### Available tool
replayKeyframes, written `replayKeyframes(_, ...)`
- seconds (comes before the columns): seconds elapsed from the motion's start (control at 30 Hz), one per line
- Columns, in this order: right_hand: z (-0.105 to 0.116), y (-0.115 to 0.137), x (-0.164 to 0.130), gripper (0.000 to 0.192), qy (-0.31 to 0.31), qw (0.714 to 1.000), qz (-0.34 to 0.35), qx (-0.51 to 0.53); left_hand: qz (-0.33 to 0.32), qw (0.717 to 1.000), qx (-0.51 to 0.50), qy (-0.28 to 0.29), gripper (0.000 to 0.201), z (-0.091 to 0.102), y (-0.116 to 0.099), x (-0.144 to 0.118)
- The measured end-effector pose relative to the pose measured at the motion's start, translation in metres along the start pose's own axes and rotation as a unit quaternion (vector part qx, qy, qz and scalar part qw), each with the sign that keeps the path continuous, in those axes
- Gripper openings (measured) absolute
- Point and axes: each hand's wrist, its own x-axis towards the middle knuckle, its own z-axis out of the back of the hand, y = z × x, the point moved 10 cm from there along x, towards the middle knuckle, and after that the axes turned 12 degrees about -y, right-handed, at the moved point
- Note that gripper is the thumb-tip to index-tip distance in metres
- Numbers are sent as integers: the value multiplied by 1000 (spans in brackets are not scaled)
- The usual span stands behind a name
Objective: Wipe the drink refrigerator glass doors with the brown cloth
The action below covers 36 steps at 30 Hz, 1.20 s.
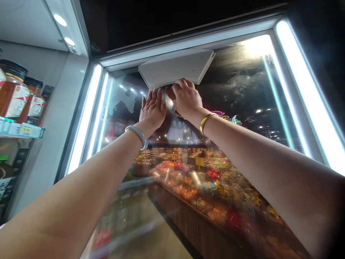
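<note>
The glass pane (237, 118) blocks any reach forward, the white sheet (176, 67) and lit frame (304, 90) close it in above and right, while jars (16, 95) crowd the left shelf (21, 131).

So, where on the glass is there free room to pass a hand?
Free glass lies right of the right hand, up to the lit frame strip, and below the wrists. It is crowded under the white panel, where the left hand presses flat.

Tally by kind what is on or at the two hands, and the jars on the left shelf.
White squeegee-like tool at the glass: 1
Bracelets: 2, silver on the left hand wrist, gold on the right hand wrist
Jars in view on the shelf: 2, maybe a third at the edge
Total: 5
</note>
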Motion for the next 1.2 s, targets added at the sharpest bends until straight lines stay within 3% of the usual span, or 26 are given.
replayKeyframes(0.1, -13, 34, -14, 43, 25, 999, 39, 22, 13, 1000, -3, 2, 68, -1, 11, -2)
replayKeyframes(0.17, -9, 44, -32, 47, 42, 996, 67, 33, 7, 1000, -6, 4, 67, -3, 14, -7)
replayKeyframes(0.3, 9, 27, -43, 45, 56, 994, 79, 40, -33, 999, 6, 4, 67, -1, 13, -16)
replayKeyframes(0.4, 8, 5, -19, 43, 27, 999, 31, 19, -17, 1000, 7, 11, 67, 3, 22, -14)
replayKeyframes(0.47, -3, 6, 0, 41, 9, 1000, 9, 11, -2, 1000, 5, 11, 67, 5, 31, -11)
replayKeyframes(0.6, -30, 43, 8, 40, 12, 1000, 22, 12, 26, 999, 17, 11, 68, 5, 52, -8)
replayKeyframes(0.73, -28, 74, -26, 46, 42, 996, 73, 40, 34, 999, 17, 13, 69, 5, 64, -16)
replayKeyframes(0.83, -18, 68, -41, 47, 60, 992, 94, 59, 30, 999, 8, 11, 70, 8, 64, -21)
replayKeyframes(1.0, -23, 40, -6, 43, 21, 999, 19, 42, 13, 1000, 17, 5, 69, 11, 64, -20)
replayKeyframes(1.1, -41, 65, 8, 41, 21, 999, 25, 24, 12, 999, 30, 6, 69, 8, 72, -21)
replayKeyframes(1.2, -51, 101, -6, 41, 50, 996, 61, 30, 16, 999, 31, 9, 67, 6, 81, -25)
